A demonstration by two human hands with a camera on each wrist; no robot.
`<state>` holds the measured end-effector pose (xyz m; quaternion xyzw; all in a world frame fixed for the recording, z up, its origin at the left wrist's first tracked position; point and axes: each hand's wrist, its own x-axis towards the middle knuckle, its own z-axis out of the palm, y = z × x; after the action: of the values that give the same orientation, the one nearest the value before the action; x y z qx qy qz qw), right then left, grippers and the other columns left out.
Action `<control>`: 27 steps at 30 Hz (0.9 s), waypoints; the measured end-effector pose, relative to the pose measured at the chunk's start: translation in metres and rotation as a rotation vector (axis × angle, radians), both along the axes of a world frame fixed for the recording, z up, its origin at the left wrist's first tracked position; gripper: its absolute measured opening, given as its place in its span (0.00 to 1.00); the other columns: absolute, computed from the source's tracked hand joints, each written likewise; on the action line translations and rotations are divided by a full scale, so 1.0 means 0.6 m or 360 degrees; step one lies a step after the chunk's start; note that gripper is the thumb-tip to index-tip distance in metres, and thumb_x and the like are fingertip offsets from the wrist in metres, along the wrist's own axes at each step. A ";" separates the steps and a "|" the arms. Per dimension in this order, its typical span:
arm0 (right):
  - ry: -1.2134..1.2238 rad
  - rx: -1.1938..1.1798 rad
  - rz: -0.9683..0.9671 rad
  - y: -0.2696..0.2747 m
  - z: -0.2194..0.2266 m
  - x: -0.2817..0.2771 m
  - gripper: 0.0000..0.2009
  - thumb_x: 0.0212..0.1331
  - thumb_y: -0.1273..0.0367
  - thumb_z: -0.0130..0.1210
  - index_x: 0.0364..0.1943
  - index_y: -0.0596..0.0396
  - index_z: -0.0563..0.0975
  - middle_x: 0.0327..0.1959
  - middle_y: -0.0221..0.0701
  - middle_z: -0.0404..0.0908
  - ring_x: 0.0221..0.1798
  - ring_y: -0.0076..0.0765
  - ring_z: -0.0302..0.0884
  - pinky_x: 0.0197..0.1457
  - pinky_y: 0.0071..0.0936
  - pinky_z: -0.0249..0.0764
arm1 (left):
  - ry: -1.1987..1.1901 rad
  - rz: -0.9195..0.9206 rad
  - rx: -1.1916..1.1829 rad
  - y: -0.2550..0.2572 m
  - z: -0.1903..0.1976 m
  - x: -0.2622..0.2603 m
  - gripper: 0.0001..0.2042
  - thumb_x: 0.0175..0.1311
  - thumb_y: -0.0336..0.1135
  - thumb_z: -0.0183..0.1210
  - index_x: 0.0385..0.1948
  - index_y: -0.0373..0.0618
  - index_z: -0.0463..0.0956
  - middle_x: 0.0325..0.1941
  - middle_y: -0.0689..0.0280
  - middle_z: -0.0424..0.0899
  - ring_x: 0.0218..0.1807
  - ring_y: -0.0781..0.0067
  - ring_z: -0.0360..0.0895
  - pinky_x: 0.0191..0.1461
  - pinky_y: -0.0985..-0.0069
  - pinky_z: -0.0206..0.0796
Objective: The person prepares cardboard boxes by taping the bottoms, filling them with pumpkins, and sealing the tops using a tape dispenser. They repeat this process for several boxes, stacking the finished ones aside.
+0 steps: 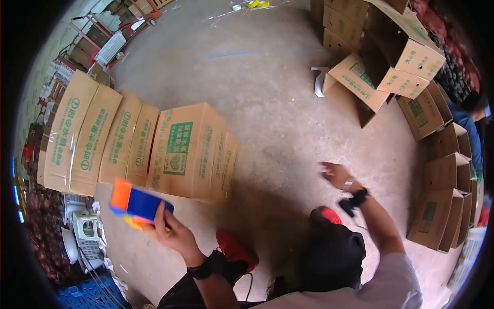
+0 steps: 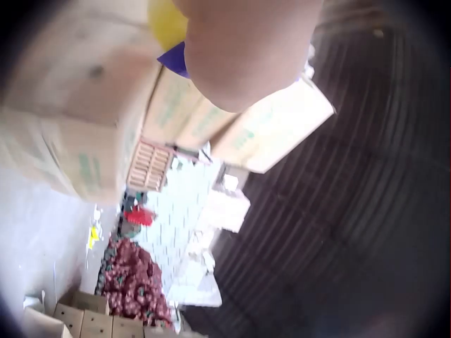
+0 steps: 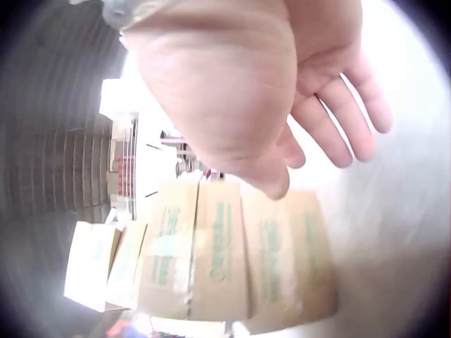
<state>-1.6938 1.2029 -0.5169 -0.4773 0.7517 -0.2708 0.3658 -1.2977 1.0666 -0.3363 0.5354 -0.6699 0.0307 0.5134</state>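
Note:
My left hand grips a blue and orange tape dispenser with a yellow part under it, held in front of the cardboard cartons at the left. In the left wrist view the hand hides most of it; only a yellow bit and a purple-blue corner show. The nearest carton, with green print, stands just beyond the dispenser. My right hand hangs over the concrete floor, to the right of that carton. Seen in the right wrist view, the right hand has loosely extended fingers and holds nothing.
A row of taped cartons runs along the left. At the right, open cartons stand near a person in blue; an open carton lies tilted farther back. Yellow tape rolls lie on the far floor. A blue crate sits lower left.

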 end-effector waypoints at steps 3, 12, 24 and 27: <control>0.0946 0.0564 -0.0374 0.222 0.058 -0.131 0.22 0.50 0.64 0.55 0.51 0.52 0.70 0.53 0.41 0.70 0.59 0.48 0.62 0.62 0.38 0.58 | -0.1064 -0.0236 -0.0264 -0.032 0.068 -0.092 0.15 0.51 0.23 0.51 0.40 0.48 0.77 0.40 0.52 0.67 0.47 0.51 0.65 0.53 0.62 0.57; 0.1307 0.0510 -0.1986 0.674 0.218 -0.338 0.31 0.41 0.58 0.60 0.51 0.60 0.66 0.49 0.47 0.71 0.52 0.48 0.69 0.54 0.34 0.68 | -0.2683 -0.1439 -0.0332 -0.217 -0.254 -0.081 0.14 0.46 0.38 0.50 0.28 0.40 0.80 0.46 0.57 0.72 0.54 0.58 0.63 0.62 0.62 0.48; 0.2031 0.0733 -0.1752 0.758 0.139 -0.327 0.20 0.41 0.71 0.57 0.43 0.53 0.69 0.41 0.40 0.69 0.51 0.48 0.67 0.44 0.41 0.72 | -0.2499 -0.1486 0.0069 -0.215 -0.228 0.008 0.21 0.50 0.31 0.46 0.46 0.29 0.69 0.54 0.49 0.65 0.57 0.50 0.59 0.65 0.63 0.46; 0.1180 0.0724 -0.2220 0.738 0.195 -0.416 0.23 0.44 0.65 0.57 0.46 0.57 0.67 0.46 0.45 0.69 0.50 0.53 0.68 0.47 0.40 0.72 | -0.2593 -0.1400 0.0684 -0.091 -0.078 -0.100 0.22 0.51 0.30 0.49 0.52 0.37 0.67 0.57 0.46 0.61 0.59 0.46 0.57 0.65 0.61 0.45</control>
<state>-1.9432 1.6456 -0.4001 0.1270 0.9841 -0.1016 -0.0710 -1.3576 1.0119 -0.3832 0.1321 -0.9548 0.0745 -0.2556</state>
